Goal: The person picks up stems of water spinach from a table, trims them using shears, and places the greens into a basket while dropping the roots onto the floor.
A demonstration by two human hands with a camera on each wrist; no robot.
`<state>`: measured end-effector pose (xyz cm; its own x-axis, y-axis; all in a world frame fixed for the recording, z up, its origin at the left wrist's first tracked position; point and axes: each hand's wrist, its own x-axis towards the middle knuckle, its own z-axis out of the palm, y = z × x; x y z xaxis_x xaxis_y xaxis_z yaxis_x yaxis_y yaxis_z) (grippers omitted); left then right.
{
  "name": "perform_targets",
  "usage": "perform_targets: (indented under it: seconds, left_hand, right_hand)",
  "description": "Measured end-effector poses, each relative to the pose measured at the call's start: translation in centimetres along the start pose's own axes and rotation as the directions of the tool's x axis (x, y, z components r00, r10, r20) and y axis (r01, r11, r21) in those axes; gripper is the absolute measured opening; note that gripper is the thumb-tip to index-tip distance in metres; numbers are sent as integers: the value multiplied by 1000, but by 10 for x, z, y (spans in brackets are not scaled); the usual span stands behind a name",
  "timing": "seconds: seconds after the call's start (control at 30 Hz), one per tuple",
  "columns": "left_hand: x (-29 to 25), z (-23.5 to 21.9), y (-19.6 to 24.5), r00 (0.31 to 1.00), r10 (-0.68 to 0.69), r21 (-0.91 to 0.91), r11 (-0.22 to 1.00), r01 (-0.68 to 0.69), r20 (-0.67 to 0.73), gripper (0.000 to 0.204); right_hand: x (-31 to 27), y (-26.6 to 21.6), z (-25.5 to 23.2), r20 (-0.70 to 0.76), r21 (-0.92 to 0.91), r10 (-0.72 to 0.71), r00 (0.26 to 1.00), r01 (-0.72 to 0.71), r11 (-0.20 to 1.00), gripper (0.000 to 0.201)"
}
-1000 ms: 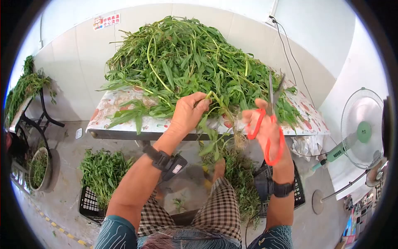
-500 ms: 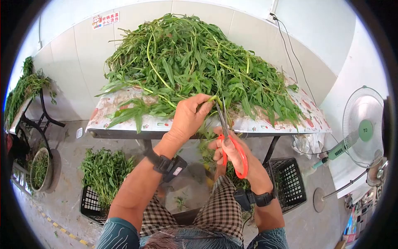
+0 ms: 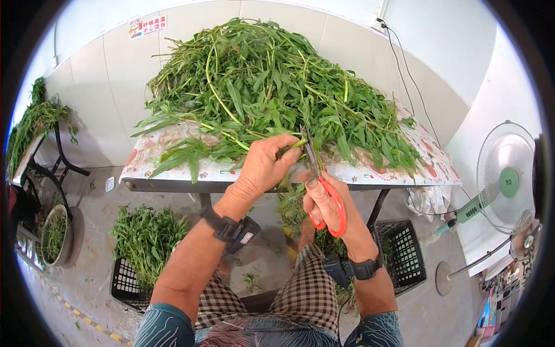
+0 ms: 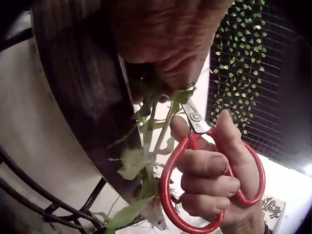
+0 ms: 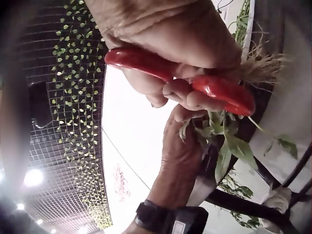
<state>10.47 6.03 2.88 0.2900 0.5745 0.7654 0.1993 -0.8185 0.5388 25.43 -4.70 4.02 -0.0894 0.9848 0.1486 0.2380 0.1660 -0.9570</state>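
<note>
My left hand (image 3: 265, 164) pinches a green stem (image 3: 299, 143) at the front of the leafy pile (image 3: 254, 81). Red-handled scissors (image 3: 337, 214) are in my right hand (image 3: 328, 202), its fingers and thumb through the loops. Their blades, pointing up, lie at the stem just beside my left fingertips. In the left wrist view, the scissors (image 4: 197, 122) look nearly closed, with leafy stems (image 4: 151, 131) hanging beside them. Fine roots (image 5: 263, 63) show beside my right hand (image 5: 180, 44) in the right wrist view.
Greens fill a black crate (image 3: 128, 286) at lower left; another crate (image 3: 404, 254) stands under the table (image 3: 231, 186) at right. A fan (image 3: 506, 182) is at the far right. At left are a round tub (image 3: 56, 237) and a second table with greens.
My right hand has swung inward from the right, bringing the scissors from upright beside the pile to the stem at my left fingers. The left hand has stayed nearly in place.
</note>
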Motion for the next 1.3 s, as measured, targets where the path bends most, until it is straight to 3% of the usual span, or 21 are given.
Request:
perform_targets:
  seconds: [0.17, 0.27, 0.37, 0.5, 0.53, 0.73, 0.83, 0.97, 1.07, 1.17, 1.27, 1.3]
  left_hand:
    - [1, 1, -2, 994, -101, -37, 994, 102, 38, 18]
    - [-1, -2, -6, 986, -155, -48, 986, 158, 65, 20]
    - [0, -4, -1, 975, -211, -62, 975, 215, 75, 22]
    - [1, -1, -2, 983, -155, 51, 987, 151, 101, 22]
    - [1, -2, -1, 979, -177, 32, 984, 174, 102, 22]
    - [-1, -1, -2, 983, -152, 57, 988, 146, 101, 21]
    - [-1, 0, -4, 989, -109, 39, 994, 106, 101, 20]
    - [-1, 1, -6, 984, -82, 54, 996, 75, 158, 19]
    - [-2, -1, -1, 975, -159, 66, 986, 151, 152, 18]
    - [-3, 0, -7, 980, -66, 44, 997, 58, 188, 20]
    - [-4, -1, -3, 973, -42, 56, 998, 30, 227, 21]
    - [-2, -3, -1, 958, -105, -56, 991, 124, 267, 21]
  right_hand:
    - [2, 2, -1, -30, 19, -33, 999, 34, 999, 47]
    - [1, 4, -8, -103, 80, 52, 993, -44, 996, 39]
    - [10, 28, -25, -272, 303, 90, 958, -4, 953, 35]
    - [7, 27, -29, -322, 73, -7, 947, 32, 997, 29]
    - [8, 32, -27, -342, 106, -54, 938, 96, 990, 26]
    - [7, 19, -16, -439, 2, -36, 898, 41, 999, 24]
    - [13, 31, -29, -440, 189, -7, 898, 100, 977, 24]
    - [11, 20, -33, -373, 150, -19, 928, 81, 985, 25]
    - [15, 31, -46, -327, 331, 133, 936, -18, 944, 26]
    - [16, 37, -52, -297, 515, 241, 924, -58, 855, 28]
    - [14, 47, -58, -251, 556, 207, 946, -34, 830, 34]
    - [13, 47, -58, -248, 555, 202, 948, -32, 831, 32]
